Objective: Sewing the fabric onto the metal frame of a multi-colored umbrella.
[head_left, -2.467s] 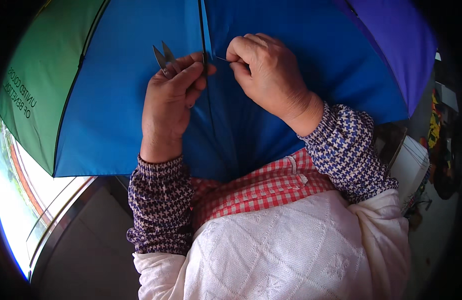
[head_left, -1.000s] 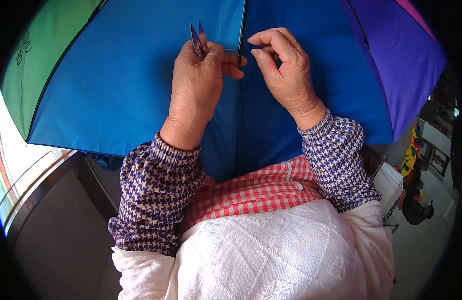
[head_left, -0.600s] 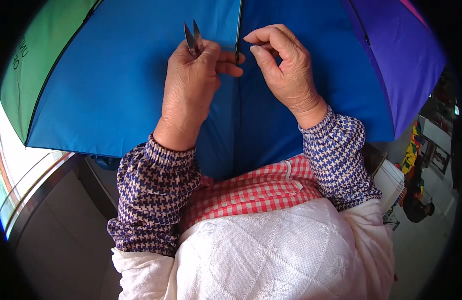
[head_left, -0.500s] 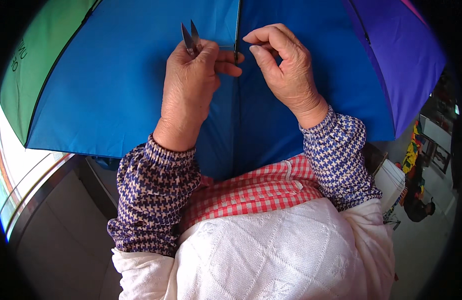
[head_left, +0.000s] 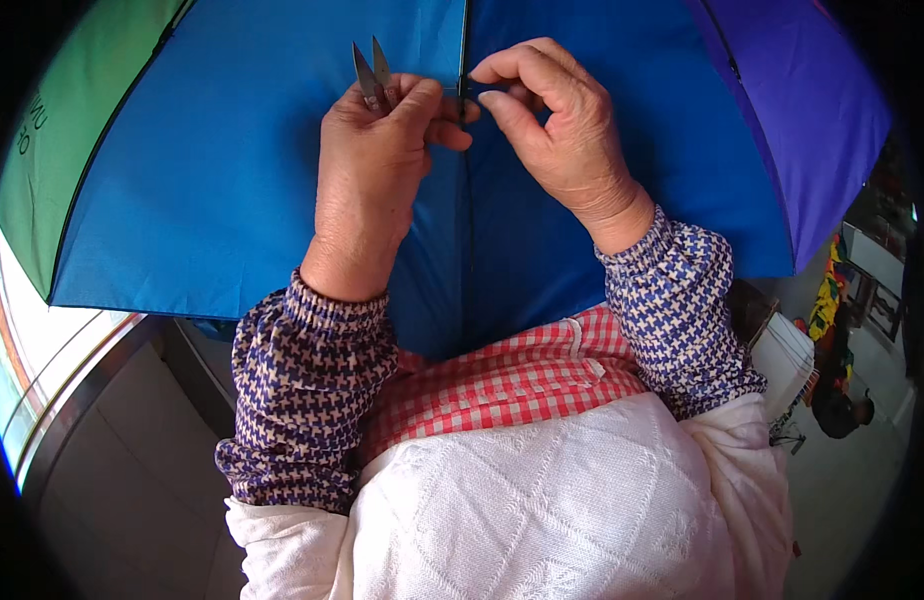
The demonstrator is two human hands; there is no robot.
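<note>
Green cloth (head_left: 62, 150) fills ten o'clock of the view, the leftmost panel of an opened umbrella (head_left: 222, 160) whose ribbed inner side faces the person. Its edge rib (head_left: 109, 150) slants from seven toward one o'clock. Next comes light blue cloth, with a patterned sleeve (head_left: 302, 400) below it, rising from seven o'clock.

At eleven o'clock the left hand (head_left: 372, 150) grips snips (head_left: 365, 75) low between thumb and fingers. Their two narrow blades stand apart, long axes nearly parallel, tips pointing between eleven and twelve. The same hand's fingertips reach the black middle rib (head_left: 466, 40), whose long axis runs almost straight from twelve to six, where light blue meets dark blue. A thin pale strand (head_left: 450, 89) crosses from the thumb toward this rib, roughly along nine to three.

Just beside the rib, at one o'clock, the right hand (head_left: 562, 120) holds thumb and forefinger spread, tips toward ten; whether its curled fingers hold anything cannot be told. Purple cloth (head_left: 802, 120) lies farthest right, at two o'clock.
</note>
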